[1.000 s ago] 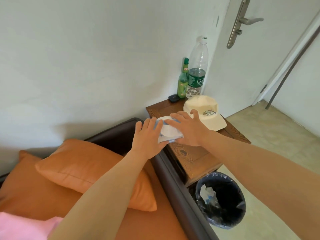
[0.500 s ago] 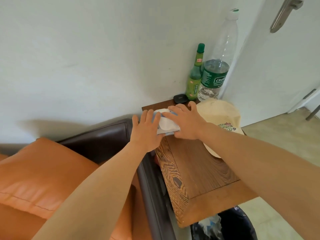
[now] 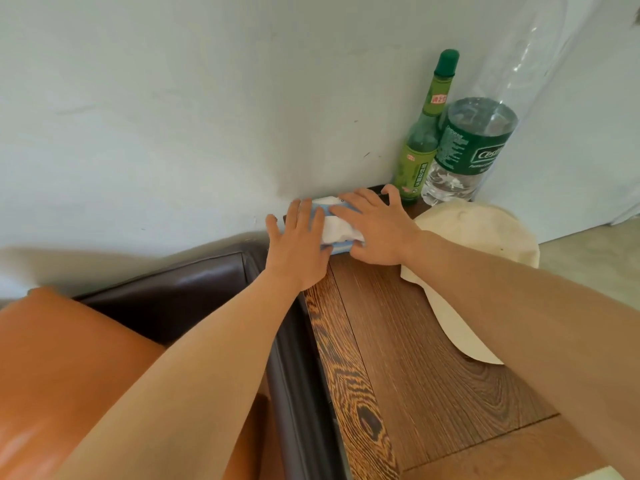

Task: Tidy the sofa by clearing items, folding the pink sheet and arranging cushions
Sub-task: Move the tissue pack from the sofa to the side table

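Both hands lie on a white-and-blue soft packet (image 3: 337, 230), a tissue or wipes pack by its look, at the far left corner of the wooden surface (image 3: 408, 358), close against the wall. Left hand (image 3: 298, 251) lies flat with straight fingers over the packet's left end, its palm over the edge where the surface meets the sofa arm. Right hand (image 3: 375, 230) covers the right end, fingers spread and slightly bent over the top, thumb side low against the near edge; it presses down on the packet more than it closes around it. No print on the packet can be read.

Just right of the hands, against the wall, stands a slim green glass bottle (image 3: 420, 147) with a green cap, a small red tag on its neck and a green label with characters too small to read. Touching it on the right is a large clear plastic water bottle (image 3: 474, 147) whose dark green label begins "Ce"; the rest is cut off by the curve. In front of the bottles lies a cream cap (image 3: 478, 237), partly under the right forearm.

Dark grain with a knot runs through the brown wood. On the left, the sofa's dark brown leather arm (image 3: 194, 289) adjoins it, with an orange cushion (image 3: 59, 368) beside. Pale plain wall (image 3: 190, 98) behind; beige floor (image 3: 588, 251) at right.
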The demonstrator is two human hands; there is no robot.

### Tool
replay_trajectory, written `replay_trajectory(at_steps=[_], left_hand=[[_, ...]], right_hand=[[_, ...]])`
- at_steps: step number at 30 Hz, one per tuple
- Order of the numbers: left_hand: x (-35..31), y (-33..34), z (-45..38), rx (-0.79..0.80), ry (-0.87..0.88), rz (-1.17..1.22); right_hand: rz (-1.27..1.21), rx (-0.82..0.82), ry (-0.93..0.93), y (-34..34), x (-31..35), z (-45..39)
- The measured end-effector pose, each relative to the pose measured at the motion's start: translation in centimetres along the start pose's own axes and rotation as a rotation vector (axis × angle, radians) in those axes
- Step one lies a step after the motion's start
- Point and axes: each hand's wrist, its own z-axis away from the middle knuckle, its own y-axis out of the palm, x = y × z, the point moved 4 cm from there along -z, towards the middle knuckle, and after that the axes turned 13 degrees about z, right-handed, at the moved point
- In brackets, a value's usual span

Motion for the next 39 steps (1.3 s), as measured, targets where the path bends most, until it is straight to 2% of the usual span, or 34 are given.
replay_trajectory(at_steps=[6,9,16,21,24,28,31,39], left_hand=[[0.2,0.5,0.3,-0.127,0.054,-0.145],[0.3,0.6,-0.2,-0.117,0.099,-0.134],[0.1,1.5,-0.7,-0.001,0.075,-0.095],[0.4,0.9,0.3,-0.054,0.104,-0.088],[0.9,1.0,0.8,-0.086,0.14,-0.093],[0.8,1.1,0.5,0.032,0.126,-0.089],[0.5,0.4,0.4,0.049,0.111,-0.086],[1.3,-3.7,3.9,0.053,0.034,-0.109]], right_hand=[[-0.001,-0.158,0.064,0.5,0.7,-0.1],[-0.006,-0.179,0.068,0.6,0.9,0.0],[-0.039,-0.09,0.074,1.3,1.1,-0.4],[-0.086,-0.089,0.109,0.6,1.3,0.4],[-0.051,-0.034,0.097,0.8,1.4,0.2],[-0.028,0.025,0.104,0.9,1.4,-0.4],[-0.017,0.051,0.109,0.4,1.4,-0.4],[0.026,-0.028,0.082,-3.8,1.9,1.5]])
